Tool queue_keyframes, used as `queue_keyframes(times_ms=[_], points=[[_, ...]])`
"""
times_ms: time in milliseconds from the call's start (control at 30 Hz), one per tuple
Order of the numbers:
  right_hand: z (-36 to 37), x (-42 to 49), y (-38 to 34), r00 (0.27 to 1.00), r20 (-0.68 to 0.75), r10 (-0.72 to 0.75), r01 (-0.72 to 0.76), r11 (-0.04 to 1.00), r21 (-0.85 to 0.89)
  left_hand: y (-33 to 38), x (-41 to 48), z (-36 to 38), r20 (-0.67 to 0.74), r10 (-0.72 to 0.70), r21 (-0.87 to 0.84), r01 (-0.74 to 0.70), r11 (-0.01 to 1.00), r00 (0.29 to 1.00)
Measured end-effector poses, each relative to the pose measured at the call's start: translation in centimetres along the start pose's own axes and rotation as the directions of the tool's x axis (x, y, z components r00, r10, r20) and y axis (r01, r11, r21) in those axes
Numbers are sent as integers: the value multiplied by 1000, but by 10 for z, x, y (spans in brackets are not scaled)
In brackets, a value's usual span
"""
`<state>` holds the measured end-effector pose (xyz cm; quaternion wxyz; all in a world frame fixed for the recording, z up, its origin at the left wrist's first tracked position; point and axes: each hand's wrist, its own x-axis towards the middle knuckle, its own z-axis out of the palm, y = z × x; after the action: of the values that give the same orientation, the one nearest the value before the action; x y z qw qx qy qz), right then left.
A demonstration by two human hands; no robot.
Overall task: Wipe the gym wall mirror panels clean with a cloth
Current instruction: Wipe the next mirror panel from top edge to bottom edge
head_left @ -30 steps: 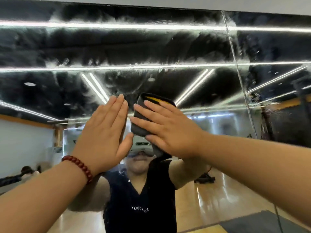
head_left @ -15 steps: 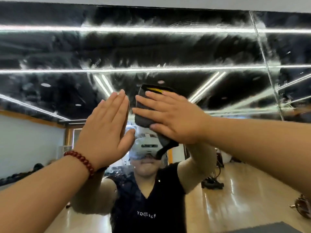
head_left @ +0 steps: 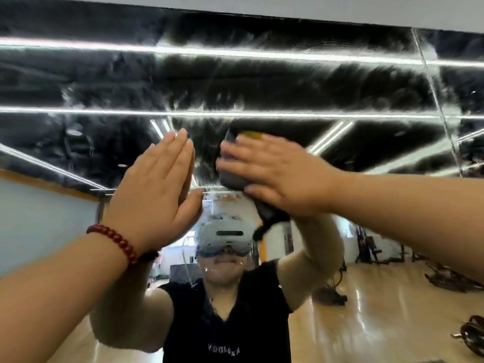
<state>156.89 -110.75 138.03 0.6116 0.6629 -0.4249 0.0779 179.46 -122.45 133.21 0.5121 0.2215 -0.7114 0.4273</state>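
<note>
The mirror (head_left: pixel 262 82) glass is showing glossy but smeared, with cloudy, feathery wipe streaks running across the dark reflection. The cloth (head_left: pixel 233 176) is looking like soft, matt dark-grey fabric with a yellow edge, lying flat on the glass under the right hand (head_left: pixel 275 176). The beaded bracelet (head_left: pixel 115 242) on the left wrist is gleaming a polished dark red, and the reflected wooden floor (head_left: pixel 366 310) is shining with a smooth, lacquered finish.
</note>
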Motion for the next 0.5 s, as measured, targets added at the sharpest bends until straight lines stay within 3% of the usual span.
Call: queue_keyframes(times_ms=[100, 133, 200, 267, 367, 433, 500], points=[[-14, 39, 41, 925, -71, 374, -374, 927, 21, 1, -2, 1, -14, -20, 1, 20, 1000, 1000], [-17, 53, 40, 894, -91, 439, -440, 898, 14, 0, -1, 0, -24, -30, -1, 30, 1000, 999], [-12, 66, 13, 919, -130, 372, -372, 928, 25, -2, -4, -1, -26, -54, -14, 54, 998, 998], [4, 57, -30, 984, -119, 135, -133, 991, 23, -12, -12, -3, -14, -83, -13, 83, 997, 996], [9, 33, -52, 993, -42, -113, 113, 993, 14, -28, -24, -5, 21, -54, 20, 54, 998, 998], [-1, 47, -28, 999, -29, -20, 21, 1000, 21, -32, -30, -4, 37, -52, 20, 51, 999, 998], [-16, 72, 7, 964, -128, 234, -226, 971, 75, -31, -31, -3, 26, -54, 12, 54, 998, 998]])
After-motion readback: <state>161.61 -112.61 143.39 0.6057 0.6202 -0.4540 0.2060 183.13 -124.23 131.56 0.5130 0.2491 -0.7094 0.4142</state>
